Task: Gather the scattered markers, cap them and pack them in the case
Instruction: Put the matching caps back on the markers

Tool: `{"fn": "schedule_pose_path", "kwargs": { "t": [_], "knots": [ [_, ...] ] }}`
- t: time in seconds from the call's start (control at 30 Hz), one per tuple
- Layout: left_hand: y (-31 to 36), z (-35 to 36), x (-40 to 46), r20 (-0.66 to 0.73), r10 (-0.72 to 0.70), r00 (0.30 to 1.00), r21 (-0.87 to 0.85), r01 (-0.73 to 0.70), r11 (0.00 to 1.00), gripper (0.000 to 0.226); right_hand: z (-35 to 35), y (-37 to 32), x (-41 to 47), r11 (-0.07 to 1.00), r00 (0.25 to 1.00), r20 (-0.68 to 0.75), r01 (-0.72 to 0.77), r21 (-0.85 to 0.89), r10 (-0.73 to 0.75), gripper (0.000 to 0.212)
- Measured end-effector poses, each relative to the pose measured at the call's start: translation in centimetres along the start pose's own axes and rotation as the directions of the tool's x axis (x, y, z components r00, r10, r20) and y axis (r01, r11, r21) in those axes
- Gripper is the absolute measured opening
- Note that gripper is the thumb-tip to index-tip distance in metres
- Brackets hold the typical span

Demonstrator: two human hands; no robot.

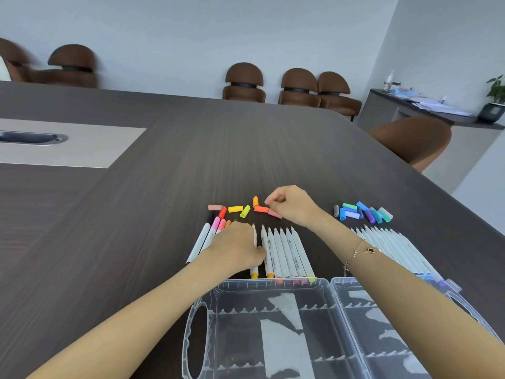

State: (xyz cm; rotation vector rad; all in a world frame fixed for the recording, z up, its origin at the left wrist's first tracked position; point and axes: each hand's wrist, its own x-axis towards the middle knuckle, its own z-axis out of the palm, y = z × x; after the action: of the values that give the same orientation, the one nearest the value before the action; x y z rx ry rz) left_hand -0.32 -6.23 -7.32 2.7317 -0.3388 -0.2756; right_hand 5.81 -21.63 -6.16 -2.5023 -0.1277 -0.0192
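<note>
A row of uncapped white markers (284, 250) lies on the dark table just beyond the open clear plastic case (273, 283). My left hand (235, 248) rests over the row's left part and grips one marker (254, 272) with an orange-yellow end. To its left lie capped markers (210, 233) with black and pink caps. Loose warm-coloured caps (235, 208) are scattered behind the row. My right hand (293, 205) has its fingers curled at the right end of an orange cap (260, 209), with a pink cap (274, 213) beside it. Blue and green caps (360, 212) and a second marker row (388, 242) lie on the right.
The case has two slotted halves and a handle (195, 337) on its left. A light inset with a cable port (32, 138) sits at the table's far left. Brown chairs (244, 83) line the far edge, one chair (412, 138) at the right. A sideboard with a plant (494, 105) stands beyond.
</note>
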Motion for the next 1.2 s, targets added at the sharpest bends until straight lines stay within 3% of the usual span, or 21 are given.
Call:
{"fn": "schedule_pose_path", "kwargs": {
  "t": [0.17, 0.3, 0.47, 0.63, 0.73, 0.83, 1.0, 1.2],
  "knots": [
    [-0.2, -1.1, 0.0, -0.011, -0.003, 1.0, -0.054, 0.003, 0.999, 0.041, 0.3, 0.1, 1.7, 1.0, 1.0, -0.02, 0.015, 0.001, -0.015, 0.02],
    [-2.2, -3.4, -0.5, -0.024, -0.028, 0.999, -0.175, 0.023, 0.984, 0.033, 1.1, -1.2, 3.4, 0.991, 0.986, 0.114, 0.127, -0.043, -0.121, 0.022],
    [-5.1, -4.3, -1.4, 0.02, -0.12, 0.993, -0.163, 0.122, 0.979, 0.022, 3.6, -2.6, 4.5, 0.949, 0.95, 0.216, 0.265, -0.171, -0.226, 0.021],
    [-6.2, -4.5, -1.1, 0.03, -0.098, 0.995, -0.15, 0.101, 0.984, 0.025, 4.4, -2.8, 4.3, 0.956, 0.961, 0.161, 0.25, -0.154, -0.226, 0.016],
    [-6.4, -4.9, -0.9, 0.008, -0.071, 0.997, -0.179, 0.072, 0.981, 0.025, 2.8, -3.0, 3.2, 0.979, 0.974, 0.103, 0.201, 0.026, -0.202, 0.015],
    [-6.4, -5.0, -0.9, -0.009, -0.044, 0.999, -0.208, 0.041, 0.977, 0.03, 0.9, -2.7, 1.5, 0.967, 0.981, 0.155, 0.078, 0.244, -0.118, 0.018],
    [-5.8, -5.0, -1.2, -0.023, 0.036, 0.999, -0.23, -0.041, 0.972, 0.024, -0.2, -0.8, -0.6, 0.831, 0.971, 0.241, -0.131, 0.541, -0.004, 0.022],
    [-5.7, -4.9, -1.2, -0.007, 0.091, 0.996, -0.31, -0.089, 0.947, 0.014, 0.1, -0.5, -1.5, 0.759, 0.975, 0.224, -0.146, 0.634, 0.0, 0.026]
  ]
}}
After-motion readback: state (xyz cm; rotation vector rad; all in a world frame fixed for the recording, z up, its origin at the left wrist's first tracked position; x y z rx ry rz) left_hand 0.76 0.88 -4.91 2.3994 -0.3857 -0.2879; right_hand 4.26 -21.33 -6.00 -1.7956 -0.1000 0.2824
